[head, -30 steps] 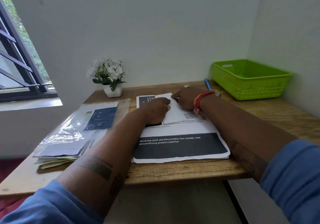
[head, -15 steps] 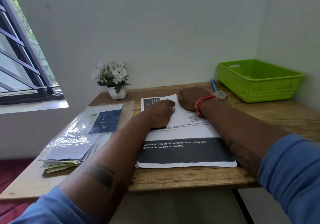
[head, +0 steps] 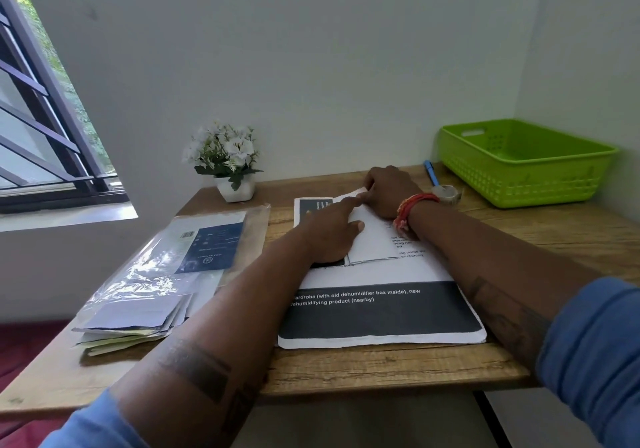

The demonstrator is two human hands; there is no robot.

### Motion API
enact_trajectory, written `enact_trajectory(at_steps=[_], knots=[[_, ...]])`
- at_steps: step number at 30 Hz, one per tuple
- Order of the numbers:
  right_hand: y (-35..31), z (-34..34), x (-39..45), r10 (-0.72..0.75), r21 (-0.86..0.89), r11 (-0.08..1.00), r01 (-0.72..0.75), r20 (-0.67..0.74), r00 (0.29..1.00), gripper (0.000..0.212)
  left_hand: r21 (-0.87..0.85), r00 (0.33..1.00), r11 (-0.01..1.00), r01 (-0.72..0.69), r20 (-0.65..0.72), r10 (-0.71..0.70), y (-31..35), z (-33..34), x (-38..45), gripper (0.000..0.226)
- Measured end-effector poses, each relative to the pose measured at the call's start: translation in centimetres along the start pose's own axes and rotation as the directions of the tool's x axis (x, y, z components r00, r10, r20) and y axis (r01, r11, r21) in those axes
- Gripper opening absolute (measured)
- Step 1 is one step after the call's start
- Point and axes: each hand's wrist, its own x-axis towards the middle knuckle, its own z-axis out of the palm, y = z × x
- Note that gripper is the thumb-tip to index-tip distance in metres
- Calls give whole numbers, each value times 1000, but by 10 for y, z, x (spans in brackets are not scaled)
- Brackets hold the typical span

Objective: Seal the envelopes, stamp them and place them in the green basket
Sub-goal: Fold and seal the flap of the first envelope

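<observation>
Left hand [head: 329, 236] index extended, presses white paper envelope [head: 372, 236]; right hand [head: 391, 191] grip pinches its far edge; wooden surface [head: 554, 236] bare rightward.

White walls [head: 329, 67], barred window [head: 41, 129] left, wooden desk [head: 381, 368], daylight.

home desk corner | wooden desk [head: 519, 240] | window [head: 41, 118] | potted flowers [head: 227, 157]

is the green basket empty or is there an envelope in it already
Empty as far as shows: the green basket shows only bare green floor; its near-wall corner is hidden. The envelope lies under both hands.
</observation>
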Motion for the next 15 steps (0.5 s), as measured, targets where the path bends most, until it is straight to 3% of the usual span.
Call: enact_trajectory(at_steps=[4,7,11,15], knots=[[0,-7,-1,78,242,968,-61,-61,995,11,-8,998,1000,-29,-59,29,-3,2,4,53],[-1,-15,-5,154,362,925,-119,-68,986,11,82,994,996,-23,-108,32,-6,3,8,54],[-3,-31,-19,161,304,935,-183,94,982,44,126,993,992,18,-115,-4,-7,3,11,59],[-5,-40,-25,141,238,955,-179,169,976,50,-33,981,999,33,-191,-39,-7,-1,7,43]])
